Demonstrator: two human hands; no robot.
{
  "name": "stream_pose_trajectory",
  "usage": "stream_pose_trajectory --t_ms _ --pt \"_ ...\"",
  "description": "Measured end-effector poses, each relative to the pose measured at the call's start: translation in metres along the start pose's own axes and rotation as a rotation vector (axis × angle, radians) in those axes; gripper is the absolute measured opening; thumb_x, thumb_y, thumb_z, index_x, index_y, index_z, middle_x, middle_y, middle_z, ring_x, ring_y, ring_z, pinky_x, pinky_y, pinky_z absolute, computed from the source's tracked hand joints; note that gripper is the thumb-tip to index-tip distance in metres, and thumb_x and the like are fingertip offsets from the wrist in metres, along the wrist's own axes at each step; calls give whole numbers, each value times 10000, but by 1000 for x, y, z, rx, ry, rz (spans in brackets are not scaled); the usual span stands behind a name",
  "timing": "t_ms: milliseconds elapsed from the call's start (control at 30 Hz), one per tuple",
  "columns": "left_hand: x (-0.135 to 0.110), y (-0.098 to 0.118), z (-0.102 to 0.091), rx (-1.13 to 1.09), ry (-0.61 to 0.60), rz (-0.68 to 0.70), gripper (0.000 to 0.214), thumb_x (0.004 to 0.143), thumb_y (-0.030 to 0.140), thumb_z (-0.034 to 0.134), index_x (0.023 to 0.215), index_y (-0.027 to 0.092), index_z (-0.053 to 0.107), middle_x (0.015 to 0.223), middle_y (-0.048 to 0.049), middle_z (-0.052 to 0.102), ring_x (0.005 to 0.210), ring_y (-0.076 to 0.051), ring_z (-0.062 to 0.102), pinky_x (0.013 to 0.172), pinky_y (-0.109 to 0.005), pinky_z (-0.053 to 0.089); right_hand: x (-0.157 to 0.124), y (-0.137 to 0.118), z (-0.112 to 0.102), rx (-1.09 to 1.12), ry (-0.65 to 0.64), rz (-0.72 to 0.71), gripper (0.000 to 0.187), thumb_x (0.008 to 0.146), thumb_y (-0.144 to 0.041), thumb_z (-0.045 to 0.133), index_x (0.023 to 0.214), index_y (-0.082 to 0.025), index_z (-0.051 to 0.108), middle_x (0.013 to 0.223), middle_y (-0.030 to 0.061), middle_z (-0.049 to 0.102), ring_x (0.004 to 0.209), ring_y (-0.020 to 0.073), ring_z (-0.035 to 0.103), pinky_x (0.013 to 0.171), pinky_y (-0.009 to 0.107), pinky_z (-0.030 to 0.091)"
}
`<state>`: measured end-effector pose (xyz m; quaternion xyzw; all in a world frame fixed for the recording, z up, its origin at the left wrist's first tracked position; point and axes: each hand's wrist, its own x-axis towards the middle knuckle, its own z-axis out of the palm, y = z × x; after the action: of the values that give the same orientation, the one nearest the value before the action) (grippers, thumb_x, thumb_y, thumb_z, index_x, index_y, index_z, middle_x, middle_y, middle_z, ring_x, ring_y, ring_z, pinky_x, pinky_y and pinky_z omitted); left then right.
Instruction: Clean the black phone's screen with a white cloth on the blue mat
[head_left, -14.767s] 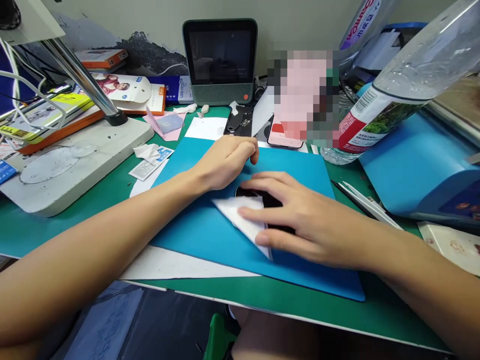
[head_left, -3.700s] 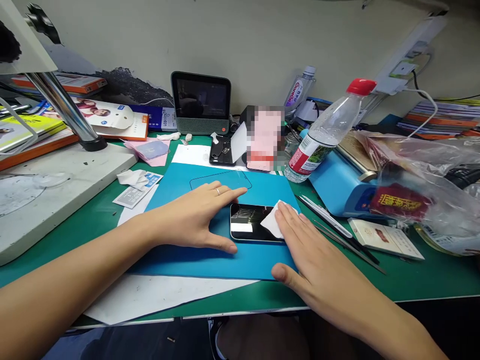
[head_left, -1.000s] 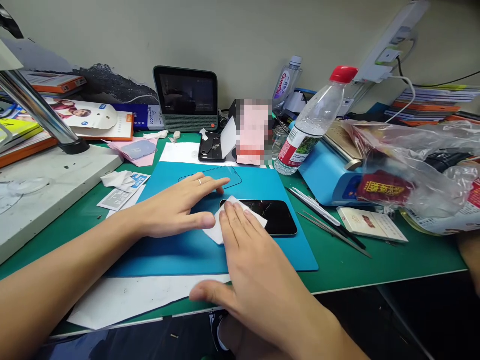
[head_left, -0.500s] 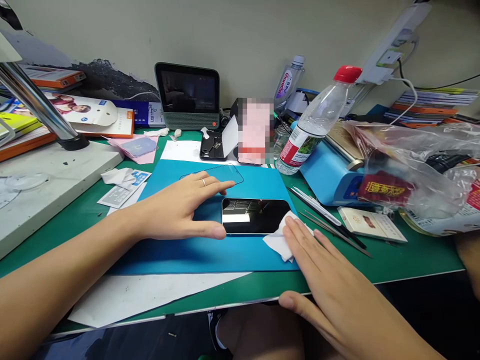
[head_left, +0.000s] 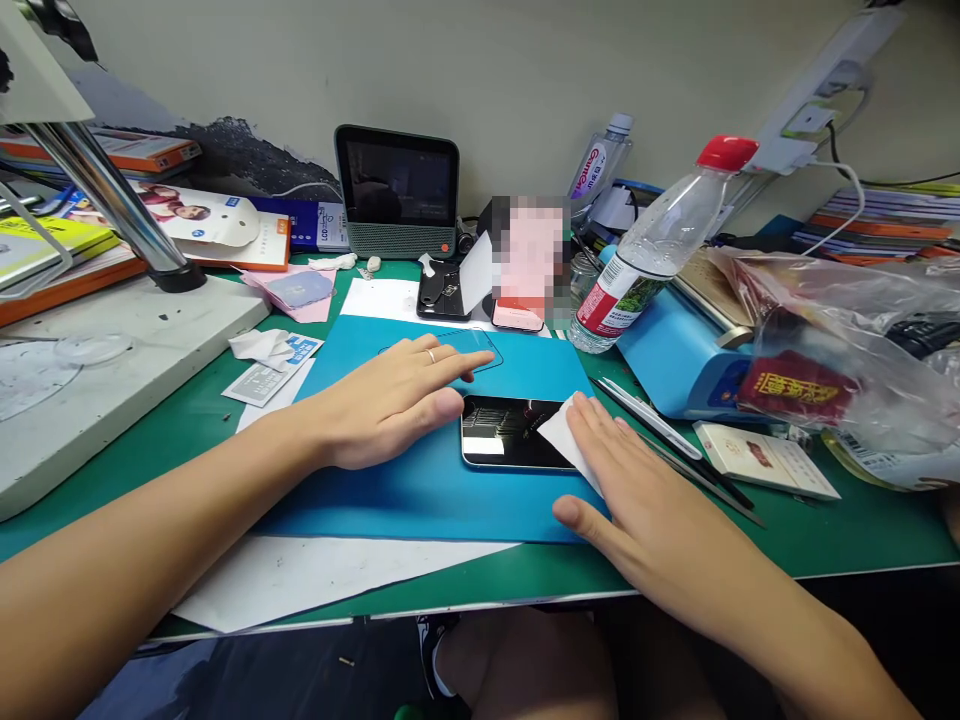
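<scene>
Hands [head_left: 397, 400] [head_left: 649, 500] palm down, right thumb [head_left: 583, 520] splayed, forearms [head_left: 210, 515] [head_left: 795, 610] angled inward.

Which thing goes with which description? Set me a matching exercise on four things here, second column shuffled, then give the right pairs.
Things:
1. white tissue
2. dark-screened phone
3. nearer bottle
4. left hand

Descriptions:
A. topped by a red cap
B. under the fingers of the right hand
C. wearing a ring
D. flat on the blue mat, screen up

Pairs: 1-B, 2-D, 3-A, 4-C
</scene>
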<state>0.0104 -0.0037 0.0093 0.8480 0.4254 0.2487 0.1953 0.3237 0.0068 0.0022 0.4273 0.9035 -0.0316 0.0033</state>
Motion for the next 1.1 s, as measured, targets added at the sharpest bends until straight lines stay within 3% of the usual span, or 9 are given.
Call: stream_pose_trajectory --t_ms 133,267,400,700,867,1100 --pt "3 -2 0 20 16 -21 931 980 776 19 1569 181 427 1366 -144 630 1242 -334 522 1140 -541 341 14 -22 -5 53 -59 33 1127 900 -868 295 1636 -17 216 1707 216 156 1581 376 158 1254 587 253" --pt "2 -6 0 6 23 -86 930 978 785 34 1565 186 434 1341 -147 641 1231 -334 542 1109 -535 392 33 -57 -10 186 -110 -61 1125 903 -856 339 1638 -17 198 1711 218 119 1595 347 114 1280 542 207" --pt "-3 -12 1 -8 48 -93 890 981 793 88 1571 221 430 1377 -141 630 1240 -332 541 1119 -538 383 48 -80 -8 291 -67 -127 1124 910 -842 360 1627 11 210 1702 259 118 1599 352 92 1291 528 172" --pt "-7 -16 -1 -24 30 -98 806 1010 757 127 1581 265 415 1363 -117 621 1246 -311 541 1117 -496 406 16 -93 6 250 43 -294 1045 945 -794 376 1579 37 349 1671 276 242 1589 349 156 1298 491 192" --pt "-8 -18 0 2 46 -94 741 1035 712 160 1573 280 430 1348 -110 629 1210 -304 575 1106 -482 427 1 -87 7 154 56 -311 968 979 -740 371 1587 12 344 1672 245 241 1569 347 223 1268 497 289" --pt "-9 -18 1 29 33 -92 744 1037 712 157 1572 276 435 1363 -95 622 1245 -315 562 1113 -496 424 -29 -34 8 -23 193 -246 908 1002 -678 408 1568 30 372 1630 264 339 1510 363 377 1192 519 414"
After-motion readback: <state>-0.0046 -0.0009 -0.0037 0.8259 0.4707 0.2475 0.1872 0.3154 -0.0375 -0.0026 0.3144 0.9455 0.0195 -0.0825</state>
